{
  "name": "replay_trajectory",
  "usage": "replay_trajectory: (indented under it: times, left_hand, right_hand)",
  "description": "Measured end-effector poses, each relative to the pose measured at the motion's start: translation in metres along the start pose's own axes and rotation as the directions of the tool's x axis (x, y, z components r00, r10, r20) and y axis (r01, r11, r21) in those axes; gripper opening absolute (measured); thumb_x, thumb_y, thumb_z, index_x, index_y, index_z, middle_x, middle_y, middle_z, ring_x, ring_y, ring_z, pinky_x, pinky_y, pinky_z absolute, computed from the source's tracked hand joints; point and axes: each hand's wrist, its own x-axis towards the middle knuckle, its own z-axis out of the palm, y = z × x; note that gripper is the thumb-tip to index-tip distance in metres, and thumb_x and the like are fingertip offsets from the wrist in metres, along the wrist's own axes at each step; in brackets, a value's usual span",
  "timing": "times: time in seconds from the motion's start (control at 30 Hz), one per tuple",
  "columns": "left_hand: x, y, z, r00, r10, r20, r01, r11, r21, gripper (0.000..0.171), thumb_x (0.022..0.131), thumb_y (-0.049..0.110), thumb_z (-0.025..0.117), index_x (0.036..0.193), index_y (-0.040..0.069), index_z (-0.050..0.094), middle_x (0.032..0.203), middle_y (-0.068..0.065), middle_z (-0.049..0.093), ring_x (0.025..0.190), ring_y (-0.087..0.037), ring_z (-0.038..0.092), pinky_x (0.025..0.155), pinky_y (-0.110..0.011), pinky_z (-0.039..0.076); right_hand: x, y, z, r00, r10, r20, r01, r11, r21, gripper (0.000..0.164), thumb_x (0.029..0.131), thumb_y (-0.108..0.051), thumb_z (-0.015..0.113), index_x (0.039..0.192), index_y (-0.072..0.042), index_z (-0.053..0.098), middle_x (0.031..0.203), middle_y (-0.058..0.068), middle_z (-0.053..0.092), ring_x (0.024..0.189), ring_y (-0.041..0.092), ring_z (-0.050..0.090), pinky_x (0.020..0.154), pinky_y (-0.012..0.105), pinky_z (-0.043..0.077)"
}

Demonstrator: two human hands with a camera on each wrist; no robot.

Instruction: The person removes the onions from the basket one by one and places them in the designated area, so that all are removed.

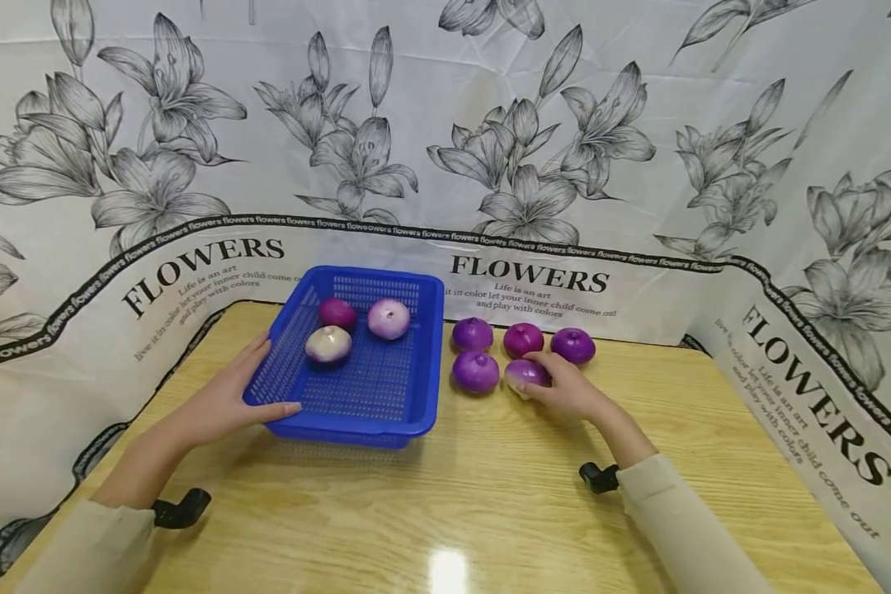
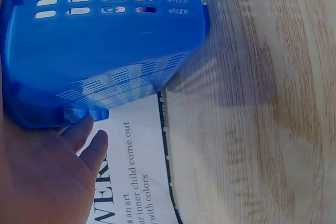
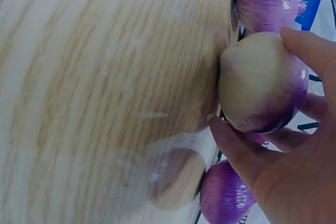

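In the head view, a blue plastic basket stands at the left with three onions inside: a dark purple onion, a pinkish onion and a pale onion. My left hand holds its near-left corner, thumb over the rim and fingers along the outer side. In the left wrist view, fingertips show right at the rim. My right hand grips a purple onion with a pale side, thumb and fingers spread round it. That onion is in the front row of a group right of the basket.
Around the gripped onion sit several purple onions, among them a front-left onion, a back-left onion, a back-middle onion and a right-hand onion. A flower-printed cloth borders the wooden table behind and at both sides.
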Motion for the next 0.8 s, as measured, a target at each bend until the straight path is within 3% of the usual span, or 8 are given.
replay_trajectory:
  times: [0.27, 0.47, 0.8]
  left_hand:
    - [-0.001, 0.001, 0.000, 1.000, -0.011, 0.009, 0.011, 1.000, -0.009, 0.119, 0.086, 0.057, 0.076, 0.165, 0.005, 0.003, 0.172, -0.014, -0.003, 0.154, -0.049, 0.006, 0.116, -0.074, 0.015]
    - [-0.001, 0.000, 0.001, 1.000, -0.001, 0.004, 0.001, 1.000, -0.014, 0.118, 0.086, 0.056, 0.076, 0.165, 0.005, 0.003, 0.172, -0.014, -0.002, 0.154, -0.048, 0.007, 0.116, -0.074, 0.015]
    - [-0.001, 0.000, -0.001, 1.000, -0.012, 0.011, 0.013, 1.000, -0.015, 0.119, 0.086, 0.057, 0.077, 0.165, 0.006, 0.002, 0.172, -0.013, -0.003, 0.155, -0.047, 0.006, 0.116, -0.074, 0.016]
  right_hand:
    - [0.001, 0.001, -0.001, 1.000, 0.003, 0.016, -0.004, 1.000, 0.029, 0.060, 0.096, -0.022, 0.073, 0.143, 0.007, 0.051, 0.142, 0.029, 0.053, 0.132, 0.047, 0.050, 0.113, 0.062, 0.037]
    - [-0.002, -0.004, -0.003, 1.000, -0.012, 0.006, 0.012, 1.000, -0.005, 0.059, 0.095, -0.021, 0.073, 0.142, 0.007, 0.052, 0.138, 0.029, 0.055, 0.130, 0.047, 0.050, 0.112, 0.061, 0.038]
    - [0.003, -0.036, -0.019, 1.000, -0.025, -0.004, 0.025, 1.000, -0.019, 0.067, 0.095, -0.025, 0.073, 0.148, 0.006, 0.047, 0.144, 0.030, 0.049, 0.135, 0.047, 0.046, 0.115, 0.062, 0.033]
